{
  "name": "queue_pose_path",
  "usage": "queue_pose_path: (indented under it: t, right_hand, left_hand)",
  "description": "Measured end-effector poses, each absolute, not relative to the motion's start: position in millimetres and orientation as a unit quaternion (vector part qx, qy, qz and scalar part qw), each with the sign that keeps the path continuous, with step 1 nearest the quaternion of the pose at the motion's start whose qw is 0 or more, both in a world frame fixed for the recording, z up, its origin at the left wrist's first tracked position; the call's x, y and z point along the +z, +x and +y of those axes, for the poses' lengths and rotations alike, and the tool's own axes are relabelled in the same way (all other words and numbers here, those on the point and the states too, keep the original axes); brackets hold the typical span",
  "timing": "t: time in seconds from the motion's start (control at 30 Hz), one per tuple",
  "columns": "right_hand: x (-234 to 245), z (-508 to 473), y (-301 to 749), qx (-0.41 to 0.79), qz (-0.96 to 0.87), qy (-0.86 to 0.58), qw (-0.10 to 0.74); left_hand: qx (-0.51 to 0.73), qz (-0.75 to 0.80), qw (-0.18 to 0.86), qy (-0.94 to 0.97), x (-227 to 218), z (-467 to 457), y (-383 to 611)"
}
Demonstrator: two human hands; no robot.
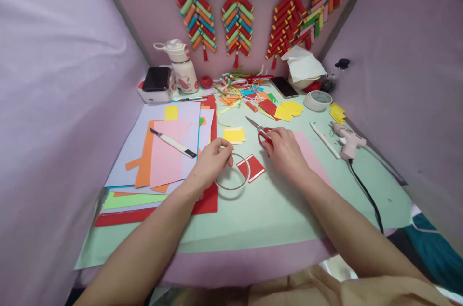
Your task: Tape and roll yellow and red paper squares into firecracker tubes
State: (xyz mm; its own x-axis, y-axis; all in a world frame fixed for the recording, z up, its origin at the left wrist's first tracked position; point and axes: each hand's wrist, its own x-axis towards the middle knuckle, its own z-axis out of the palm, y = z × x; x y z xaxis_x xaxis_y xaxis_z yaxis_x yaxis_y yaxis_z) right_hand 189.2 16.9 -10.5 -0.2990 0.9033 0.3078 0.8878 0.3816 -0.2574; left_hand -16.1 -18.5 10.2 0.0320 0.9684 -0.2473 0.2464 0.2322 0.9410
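My left hand [216, 159] is closed, its fingertips pinching a thin, narrow roll of tape [234, 189] that looks like double-sided tape. The ring hangs just above the table and overlaps a red paper square [256, 169] with white strips along its edges. My right hand [285, 152] has its fingers on the red handles of a pair of scissors [265, 138]. The blades point away to the upper left and are nearly closed. Between the hands, a little farther off, lies a small stack of yellow paper squares [233, 134].
Coloured paper sheets [126, 152] with a craft knife [173, 142] lie left. Right are a white stick [324, 140], glue gun [349, 139] with cord, and wide tape roll [317, 100]. Paper scraps [242, 91], a phone [284, 87] and a bottle [184, 72] line the back.
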Motion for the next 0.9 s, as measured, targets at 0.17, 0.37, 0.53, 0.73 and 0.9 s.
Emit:
queue_pose_path:
  t: [0.17, 0.37, 0.53, 0.73, 0.9]
  right_hand:
    - [-8, -20, 182, 0.188, -0.847, -0.475, 0.15]
    - [-16, -24, 175, 0.157, -0.847, -0.496, 0.11]
    - [-15, -28, 174, 0.108, -0.853, -0.5, 0.1]
    - [-20, -31, 175, 0.112, -0.859, -0.487, 0.112]
    - [-16, -32, 179, 0.123, -0.853, -0.485, 0.149]
  left_hand:
    - [0.383, 0.583, 0.511, 0.502, 11, -18, -17]
    - [0.377, 0.588, 0.515, 0.496, 8, -15, -20]
    - [0.383, 0.591, 0.511, 0.493, 8, -14, -22]
    - [0.378, 0.602, 0.507, 0.488, 10, -14, -21]
    - [0.39, 0.604, 0.503, 0.479, 13, -12, -21]
